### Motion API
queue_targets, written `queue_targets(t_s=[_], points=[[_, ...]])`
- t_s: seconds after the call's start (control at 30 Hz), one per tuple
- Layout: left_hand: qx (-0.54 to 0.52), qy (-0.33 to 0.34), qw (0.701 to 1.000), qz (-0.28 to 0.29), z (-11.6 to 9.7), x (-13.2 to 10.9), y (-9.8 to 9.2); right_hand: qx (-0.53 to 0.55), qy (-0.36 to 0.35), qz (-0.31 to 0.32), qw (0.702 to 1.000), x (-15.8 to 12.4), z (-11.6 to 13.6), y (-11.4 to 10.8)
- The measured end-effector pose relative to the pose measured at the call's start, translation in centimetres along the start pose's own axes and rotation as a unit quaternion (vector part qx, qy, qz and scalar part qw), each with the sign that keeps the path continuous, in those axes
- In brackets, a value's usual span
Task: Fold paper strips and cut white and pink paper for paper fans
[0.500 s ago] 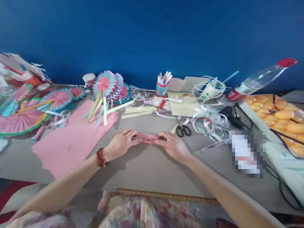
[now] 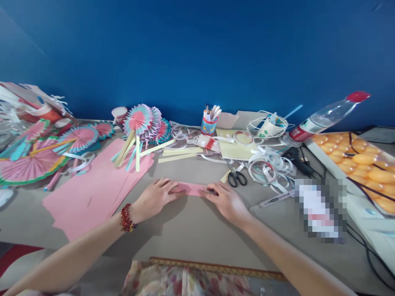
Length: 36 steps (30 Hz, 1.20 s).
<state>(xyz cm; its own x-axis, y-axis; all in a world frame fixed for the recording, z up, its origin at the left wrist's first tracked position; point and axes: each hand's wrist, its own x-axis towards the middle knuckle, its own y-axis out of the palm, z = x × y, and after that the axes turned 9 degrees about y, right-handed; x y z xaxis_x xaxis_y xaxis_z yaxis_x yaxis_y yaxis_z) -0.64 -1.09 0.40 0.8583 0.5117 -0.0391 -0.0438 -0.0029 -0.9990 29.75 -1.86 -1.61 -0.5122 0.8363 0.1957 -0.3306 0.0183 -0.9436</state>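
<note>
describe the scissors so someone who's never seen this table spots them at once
Below the blue wall is a grey table, where the left hand and right hand hold a pink paper strip. Just beyond the right hand, beside a tangle of white strips, lie the scissors. Two black looped handles set them apart from the cream paper nearby.

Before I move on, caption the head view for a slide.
Left hand and right hand hold a pink paper strip near pink sheets and black-handled scissors.

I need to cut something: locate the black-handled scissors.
In the head view, the scissors lie right of centre, just beyond the right hand and left of the white coils.
</note>
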Motion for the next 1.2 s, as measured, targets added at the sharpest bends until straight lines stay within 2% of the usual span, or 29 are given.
queue_targets(t_s=[0.1,0.2,0.4,0.6,0.73,0.83,0.9,0.97,1.0,1.1,1.2], points=[[-0.014,-0.016,1.0,-0.023,-0.3,-1.5,0.2,-0.007,0.021,-0.013,1.0,-1.3,-0.3,-0.2],[-0.035,-0.032,0.998,-0.044,-0.7,-2.5,0.4,-0.037,0.017,0.003,0.999,-2.2,0.0,-0.5],[-0.074,-0.027,0.996,-0.048,-0.6,-2.9,1.1,-0.059,0.044,-0.001,0.997,-2.6,1.2,-0.8],[-0.094,-0.043,0.992,-0.065,-0.6,-3.0,1.6,-0.08,0.027,-0.027,0.996,-1.2,2.3,-1.1],[-0.115,-0.042,0.99,-0.071,-0.7,-3.0,1.7,-0.091,0.009,-0.016,0.996,0.4,3.2,-1.2],[-0.165,-0.062,0.977,-0.121,-1.0,-3.3,1.6,-0.078,0.014,-0.006,0.997,1.1,3.4,-1.0],[-0.228,-0.12,0.946,-0.198,-1.3,-3.5,1.4,-0.031,0.028,-0.01,0.999,1.2,3.2,-0.9],[-0.317,-0.204,0.887,-0.268,-1.8,-3.5,1.3,0.045,0.039,-0.027,0.998,1.0,3.0,-0.8],[-0.369,-0.241,0.852,-0.283,-2.0,-3.4,1.1,0.087,0.046,-0.038,0.994,1.0,3.0,-0.7],[-0.539,-0.277,0.755,-0.249,-3.1,-2.6,0.6,0.207,0.082,-0.062,0.973,0.7,3.4,-0.9],[-0.674,-0.229,0.672,-0.204,-4.3,-0.8,-0.3,0.306,0.132,-0.05,0.942,0.7,4.4,-1.2]])
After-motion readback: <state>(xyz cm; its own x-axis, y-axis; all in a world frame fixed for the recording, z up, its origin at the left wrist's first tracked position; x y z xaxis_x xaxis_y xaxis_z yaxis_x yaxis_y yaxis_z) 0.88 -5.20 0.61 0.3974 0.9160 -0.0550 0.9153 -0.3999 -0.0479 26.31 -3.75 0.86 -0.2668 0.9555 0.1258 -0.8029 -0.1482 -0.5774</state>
